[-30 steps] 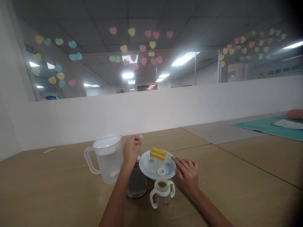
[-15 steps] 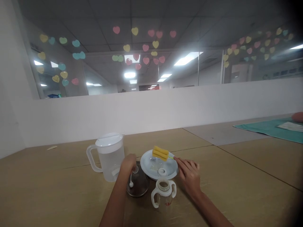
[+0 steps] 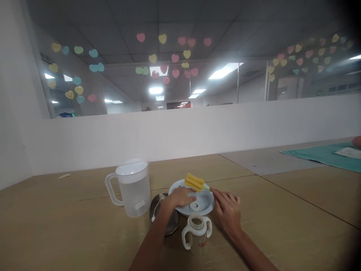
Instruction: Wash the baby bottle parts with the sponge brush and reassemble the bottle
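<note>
Jug (image 3: 134,195): clear plastic, upright, its handle turned to the left.
Dark dish (image 3: 173,224): right of the jug, partly under the left forearm; a straw piece (image 3: 157,207) lies over it.
Left hand (image 3: 182,197): reaching rightward over the bowl, fingers stretched out; from where I stand I can't tell whether they have closed on anything.
Bowl (image 3: 208,205): pale, between the hands, just beyond the bottle.
Sponge brush (image 3: 194,182): yellow head above the bowl's far side, just beyond the left fingertips; its long axis slopes from far left to near right, into the right hand.
Ring cap (image 3: 195,206): white, in the bowl's near part, nearer the left hand than the right, just on the near side of those fingertips.
Bottle (image 3: 197,239): upright, mouth uncovered, between the forearms, handles to left and right.
Right hand (image 3: 228,207): gripping the brush's thin stem, right of the bowl.
Teal cloth (image 3: 316,154): far right, well apart.
</note>
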The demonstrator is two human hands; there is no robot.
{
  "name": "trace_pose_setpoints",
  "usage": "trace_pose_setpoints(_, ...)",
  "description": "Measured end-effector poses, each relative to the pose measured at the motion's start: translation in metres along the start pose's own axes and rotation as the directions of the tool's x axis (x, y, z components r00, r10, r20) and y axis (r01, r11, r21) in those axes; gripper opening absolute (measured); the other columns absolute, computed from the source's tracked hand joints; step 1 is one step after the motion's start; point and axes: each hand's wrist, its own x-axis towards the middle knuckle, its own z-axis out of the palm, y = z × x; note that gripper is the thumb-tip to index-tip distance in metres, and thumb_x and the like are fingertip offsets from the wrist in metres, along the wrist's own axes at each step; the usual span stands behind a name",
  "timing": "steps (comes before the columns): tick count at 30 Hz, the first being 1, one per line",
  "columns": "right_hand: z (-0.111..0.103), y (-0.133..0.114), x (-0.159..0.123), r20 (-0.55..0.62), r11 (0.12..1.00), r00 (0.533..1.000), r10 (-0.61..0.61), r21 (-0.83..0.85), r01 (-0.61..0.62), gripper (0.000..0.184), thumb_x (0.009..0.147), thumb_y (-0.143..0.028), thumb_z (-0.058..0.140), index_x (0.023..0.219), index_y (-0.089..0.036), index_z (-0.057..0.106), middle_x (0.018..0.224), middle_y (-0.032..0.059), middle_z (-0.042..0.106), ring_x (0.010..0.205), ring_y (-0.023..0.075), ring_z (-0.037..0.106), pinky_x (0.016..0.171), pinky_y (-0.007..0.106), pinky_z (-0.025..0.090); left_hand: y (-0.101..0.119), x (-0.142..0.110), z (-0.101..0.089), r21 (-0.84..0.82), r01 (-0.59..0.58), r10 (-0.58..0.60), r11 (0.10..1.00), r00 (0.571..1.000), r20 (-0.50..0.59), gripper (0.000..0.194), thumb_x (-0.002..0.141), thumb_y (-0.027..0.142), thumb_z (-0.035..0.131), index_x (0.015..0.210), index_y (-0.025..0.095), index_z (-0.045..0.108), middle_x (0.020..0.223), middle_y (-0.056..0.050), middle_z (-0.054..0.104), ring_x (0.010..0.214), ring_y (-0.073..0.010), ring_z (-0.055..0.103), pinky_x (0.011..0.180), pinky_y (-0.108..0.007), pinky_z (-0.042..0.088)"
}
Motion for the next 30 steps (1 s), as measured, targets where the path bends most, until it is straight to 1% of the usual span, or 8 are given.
trace_pose_setpoints(3,0.001,0.001,-0.001,0.008,1.000,1.000,0.008,-0.011,-0.008,0.027,0.088,-0.019,0.042,0.102,-0.020,0.065,0.087,0.0030,0.071,0.076,0.0160,0.056,0.069,0.031,0.032,0.005,0.001,0.015,0.045,0.034,-0.037,0.998,0.997,0.063,0.051,0.076,0.051,0.052,0.121,0.028,0.055,0.133,-0.010,0.047,0.129,-0.0412,0.025,0.101,-0.061,0.012)
trace_pose_setpoints(5,0.001,0.002,-0.001,0.006,1.000,1.000,0.017,-0.019,-0.017,0.027,0.089,-0.019,0.042,0.102,-0.020,0.065,0.087,0.0031,0.071,0.075,0.0159,0.056,0.069,0.031,0.031,0.006,0.001,0.018,0.064,0.046,-0.050,0.997,0.997,0.060,0.052,0.076,0.053,0.050,0.121,0.027,0.055,0.133,-0.011,0.046,0.130,-0.0432,0.020,0.099,-0.064,0.006)
trace_pose_setpoints(9,0.001,0.002,-0.001,0.014,1.000,1.000,0.023,-0.009,-0.023,0.027,0.088,-0.019,0.041,0.101,-0.021,0.066,0.088,0.0029,0.071,0.075,0.0162,0.056,0.069,0.031,0.031,0.005,0.001,0.013,0.086,0.035,-0.033,0.996,0.999,-0.023,0.049,0.079,0.054,0.046,0.119,0.029,0.054,0.127,-0.011,0.051,0.128,-0.0385,0.026,0.102,-0.060,0.007)
trace_pose_setpoints(13,0.001,0.002,-0.001,0.000,0.997,0.998,0.070,0.014,-0.070,0.027,0.088,-0.021,0.041,0.099,-0.021,0.066,0.086,0.0033,0.071,0.076,0.0169,0.056,0.070,0.031,0.032,0.003,-0.003,-0.005,0.089,0.037,-0.025,0.995,0.992,-0.123,0.047,0.081,0.050,0.045,0.118,0.023,0.050,0.114,-0.013,0.057,0.114,-0.0326,0.046,0.099,-0.050,0.026)
trace_pose_setpoints(16,0.004,0.004,-0.002,-0.014,0.986,0.986,0.164,0.024,-0.164,0.028,0.089,-0.025,0.040,0.099,-0.020,0.065,0.085,0.0042,0.071,0.074,0.0178,0.056,0.069,0.031,0.033,0.002,-0.013,-0.025,-0.058,-0.020,0.006,0.998,0.972,-0.237,0.046,0.084,0.050,0.040,0.118,0.018,0.040,0.100,-0.011,0.060,0.095,-0.0238,0.056,0.086,-0.037,0.040)
trace_pose_setpoints(20,0.007,0.007,-0.003,-0.020,0.965,0.965,0.261,0.039,-0.260,0.029,0.089,-0.028,0.039,0.099,-0.020,0.065,0.084,0.0038,0.070,0.072,0.0178,0.055,0.068,0.031,0.034,0.004,-0.026,-0.045,-0.323,-0.147,0.031,0.935,0.940,-0.339,0.039,0.085,0.051,0.038,0.109,0.021,0.031,0.081,0.000,0.055,0.073,-0.0151,0.054,0.069,-0.026,0.041)
trace_pose_setpoints(24,0.002,0.002,-0.002,0.005,0.986,0.989,0.151,0.064,-0.151,0.027,0.088,-0.021,0.041,0.102,-0.023,0.064,0.086,0.0016,0.070,0.075,0.0165,0.055,0.067,0.030,0.033,0.012,-0.030,-0.050,-0.328,-0.193,0.047,0.925,0.913,-0.405,0.035,0.087,0.049,0.035,0.108,0.022,0.030,0.068,0.005,0.047,0.065,-0.0138,0.049,0.063,-0.024,0.038)
trace_pose_setpoints(30,-0.006,-0.006,0.000,-0.054,0.998,0.998,-0.036,0.052,0.039,0.030,0.086,-0.014,0.044,0.107,-0.024,0.063,0.088,0.0017,0.070,0.078,0.0165,0.054,0.070,0.031,0.033,0.019,-0.031,-0.043,-0.328,-0.181,0.131,0.927,0.977,-0.168,0.033,0.088,0.046,0.035,0.108,0.021,0.041,0.081,0.000,0.057,0.066,-0.0136,0.054,0.064,-0.025,0.041)
